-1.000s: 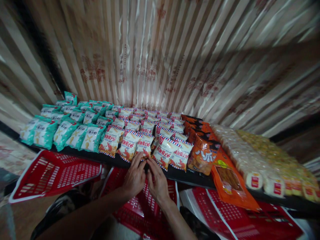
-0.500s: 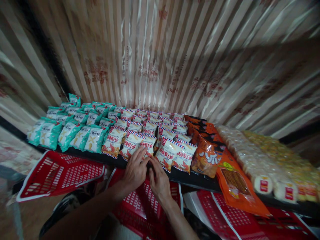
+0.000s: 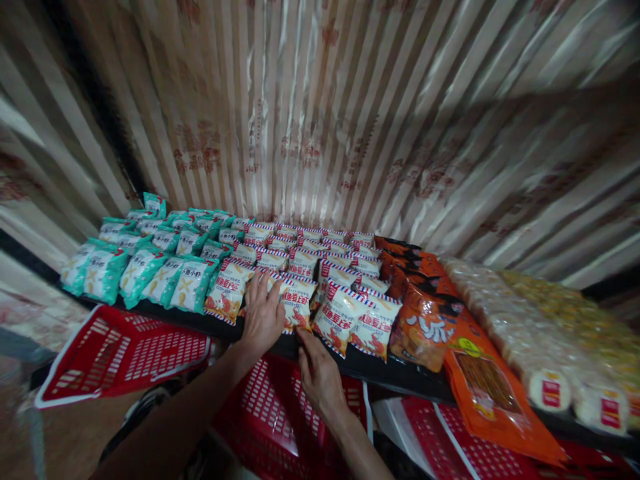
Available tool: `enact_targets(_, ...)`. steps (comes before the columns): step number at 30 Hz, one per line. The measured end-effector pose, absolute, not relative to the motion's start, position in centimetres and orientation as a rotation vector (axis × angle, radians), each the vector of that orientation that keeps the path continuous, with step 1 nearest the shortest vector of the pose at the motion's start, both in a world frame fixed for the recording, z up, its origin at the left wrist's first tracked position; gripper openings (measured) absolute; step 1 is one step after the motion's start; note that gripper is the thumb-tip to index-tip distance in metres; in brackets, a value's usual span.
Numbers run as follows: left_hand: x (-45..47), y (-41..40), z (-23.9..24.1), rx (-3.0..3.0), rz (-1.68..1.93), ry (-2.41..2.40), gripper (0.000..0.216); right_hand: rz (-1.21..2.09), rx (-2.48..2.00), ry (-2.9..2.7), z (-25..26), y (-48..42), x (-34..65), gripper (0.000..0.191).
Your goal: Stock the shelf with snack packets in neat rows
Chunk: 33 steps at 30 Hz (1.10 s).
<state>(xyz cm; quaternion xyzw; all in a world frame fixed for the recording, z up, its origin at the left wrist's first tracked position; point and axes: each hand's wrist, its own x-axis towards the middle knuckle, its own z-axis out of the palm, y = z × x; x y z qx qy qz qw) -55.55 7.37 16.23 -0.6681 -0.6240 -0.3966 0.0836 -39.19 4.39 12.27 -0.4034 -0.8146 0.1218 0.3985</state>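
Observation:
Rows of small snack packets cover a dark shelf [image 3: 350, 363] in front of a striped curtain. My left hand [image 3: 261, 315] lies flat, fingers spread, on a red-and-white shrimp-snack packet [image 3: 299, 303] in the front row. My right hand [image 3: 316, 370] rests at the shelf's front edge just below the neighbouring packets [image 3: 340, 313], fingers bent, touching the edge; I cannot make out anything held in it.
Teal packets [image 3: 145, 270] fill the shelf's left end. Orange bags [image 3: 425, 320], one hanging over the edge [image 3: 493, 393], and rows of pale wrapped cakes [image 3: 520, 340] lie to the right. Red plastic baskets [image 3: 125, 350] sit below the shelf.
My left hand has slid forward from the shelf edge onto the front-row packet and spread flat. My right hand has stayed near the edge. The view has shifted slightly.

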Motion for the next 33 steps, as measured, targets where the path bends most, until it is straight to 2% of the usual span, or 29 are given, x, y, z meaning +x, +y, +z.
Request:
enact_targets(5,-55.8,8.1,15.9,-1.969,-1.181,-1.848,0.033,0.298,-0.964,-2.075,11.9,4.7,-38.9,0.048)
enact_targets(16,-55.9,9.0,16.6,-1.811,-1.239,-1.914,0.017,0.361,-0.983,-2.114,11.9,4.7,-38.7,0.04)
enact_targets(25,-55.5,9.2,15.4,-1.817,-1.204,-1.856,0.021,0.337,-0.955,-2.112,12.0,5.0,-38.5,0.037)
enact_targets(33,-55.7,8.3,15.3,-1.887,-1.146,-1.801,0.036,0.2,-0.946,-2.022,14.3,4.6,-36.7,0.034)
